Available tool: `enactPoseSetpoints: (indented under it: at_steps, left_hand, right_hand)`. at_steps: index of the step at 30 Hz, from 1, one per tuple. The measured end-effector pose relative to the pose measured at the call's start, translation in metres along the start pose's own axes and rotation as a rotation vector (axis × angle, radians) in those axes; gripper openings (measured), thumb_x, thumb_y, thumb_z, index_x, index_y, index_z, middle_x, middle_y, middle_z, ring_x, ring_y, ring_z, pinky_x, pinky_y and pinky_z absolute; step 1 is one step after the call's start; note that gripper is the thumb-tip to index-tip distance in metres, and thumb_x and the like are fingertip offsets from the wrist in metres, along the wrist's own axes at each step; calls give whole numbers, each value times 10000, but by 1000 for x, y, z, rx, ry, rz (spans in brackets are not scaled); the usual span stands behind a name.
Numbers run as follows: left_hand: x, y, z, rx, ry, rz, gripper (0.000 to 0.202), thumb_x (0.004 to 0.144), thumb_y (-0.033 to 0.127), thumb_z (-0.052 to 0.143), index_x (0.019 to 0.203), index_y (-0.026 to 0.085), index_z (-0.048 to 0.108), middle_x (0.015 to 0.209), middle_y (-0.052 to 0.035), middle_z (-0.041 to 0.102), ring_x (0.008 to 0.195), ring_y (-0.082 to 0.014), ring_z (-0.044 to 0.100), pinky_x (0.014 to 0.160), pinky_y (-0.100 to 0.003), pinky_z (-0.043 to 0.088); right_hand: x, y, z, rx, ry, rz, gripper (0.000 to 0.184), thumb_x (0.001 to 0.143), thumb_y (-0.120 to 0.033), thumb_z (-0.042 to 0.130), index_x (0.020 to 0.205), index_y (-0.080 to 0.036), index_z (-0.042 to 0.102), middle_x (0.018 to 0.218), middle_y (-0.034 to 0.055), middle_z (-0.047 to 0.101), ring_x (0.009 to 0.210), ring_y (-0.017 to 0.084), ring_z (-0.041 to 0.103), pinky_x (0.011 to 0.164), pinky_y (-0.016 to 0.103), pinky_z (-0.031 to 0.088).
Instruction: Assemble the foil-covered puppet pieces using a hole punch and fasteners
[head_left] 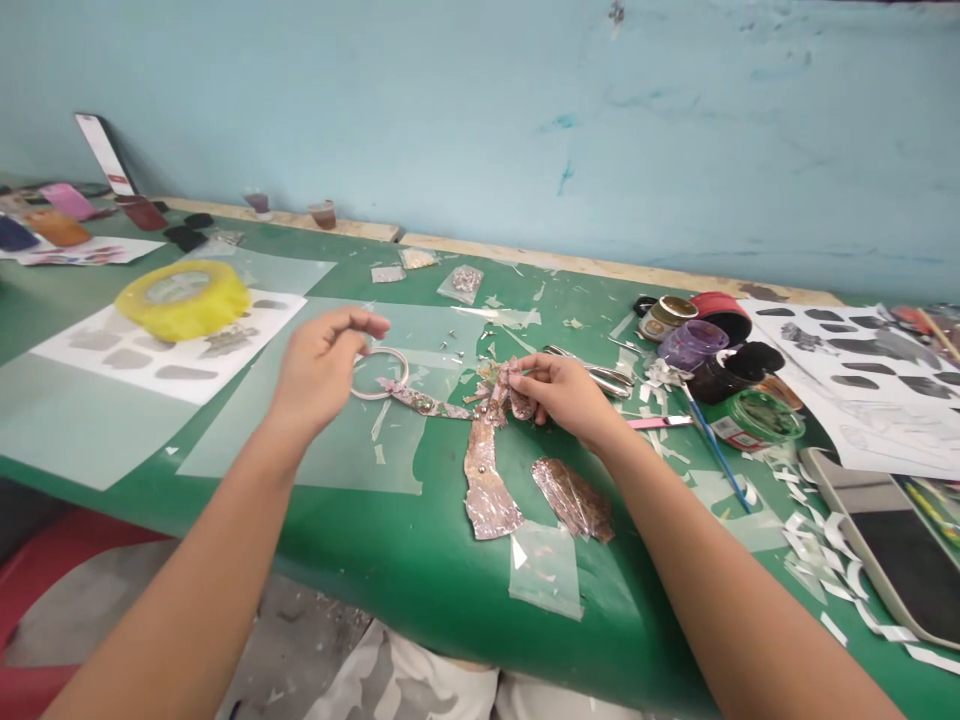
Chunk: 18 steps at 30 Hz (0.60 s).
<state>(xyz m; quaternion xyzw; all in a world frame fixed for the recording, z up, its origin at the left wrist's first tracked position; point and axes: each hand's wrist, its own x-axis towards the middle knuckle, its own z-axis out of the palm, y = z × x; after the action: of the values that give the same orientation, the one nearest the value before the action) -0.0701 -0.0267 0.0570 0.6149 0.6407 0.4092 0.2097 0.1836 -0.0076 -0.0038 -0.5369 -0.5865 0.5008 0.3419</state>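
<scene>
Right grip (566,397): fingers and thumb pinched on one end of a glittery strip piece (480,455), whose length lies left of and below it. Left grip (315,365): fingers curled just above a pink ring (370,396); any hold, cannot tell. Step, apparently: positioning the strip piece. Next move: seemingly calls for light, steady fingers on the worktop (442,460).

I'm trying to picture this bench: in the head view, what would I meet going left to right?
Yellow roll, left hand, sparkly studded strip, right hand, green jar, flat-lying phone.
</scene>
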Motion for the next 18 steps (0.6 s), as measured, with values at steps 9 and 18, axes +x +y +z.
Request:
enactPoseSetpoints:
  at_steps: [9,18]
  left_hand:
    - [56,33,56,303,-733,224,316,809,334,537,1073,233,677,1050,-51,698,814,-171,608,690,-274,422]
    - [58,28,89,151,-888,208,243,691,300,666,899,175,684,882,-56,720,794,-188,633,695,-283,430]
  right_hand:
    - [3,3,-1,29,-18,-48,150,813,-289,597,901,-167,597,542,-29,592,418,80,498,380,188,405]
    - [6,1,0,61,49,-70,125,813,-269,582,891,-183,534,578,-37,579,434,80,506,398,201,426]
